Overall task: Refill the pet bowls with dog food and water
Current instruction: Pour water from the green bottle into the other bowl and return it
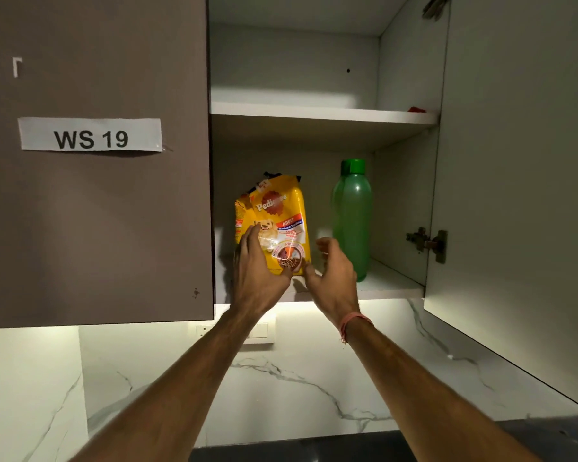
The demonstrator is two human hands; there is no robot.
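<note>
A yellow dog food bag (pixel 281 208) stands upright on the lower shelf (pixel 391 285) of an open wall cabinet. To its right stands a green water bottle (pixel 351 215) with a green cap. My left hand (pixel 259 271) lies flat against the bag's lower front, fingers straight. My right hand (pixel 332 268) hovers just right of the bag's lower corner, fingers loosely curved, between the bag and the bottle, holding nothing. No pet bowls are in view.
The cabinet's right door (pixel 514 195) hangs open with a hinge (pixel 427 241) on the inner side. The left door (pixel 94 161) is closed and labelled WS 19. An upper shelf (pixel 314 113) holds a small red item at its right end. Marble backsplash and a dark counter lie below.
</note>
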